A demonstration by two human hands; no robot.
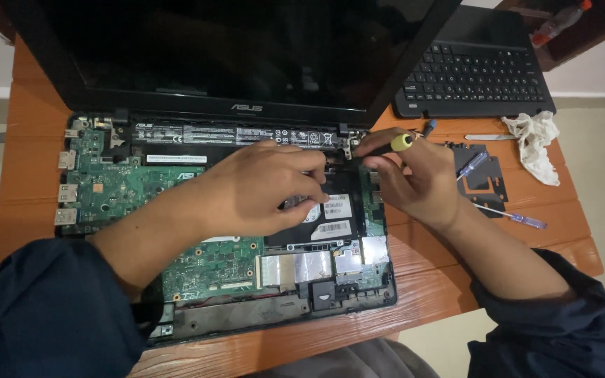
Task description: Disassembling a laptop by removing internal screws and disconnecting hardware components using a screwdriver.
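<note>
My left hand (257, 189) rests curled on the hard drive (327, 217) inside the opened laptop (197, 262). My right hand (414, 178) pinches a yellow-capped screwdriver (399, 143) near the right hinge (348, 143).

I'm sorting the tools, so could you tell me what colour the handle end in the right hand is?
Yellow; the screwdriver cap shows in the right hand, head view.

An orange wooden slatted table (526, 203) stands on pale floor (603, 161).
</note>
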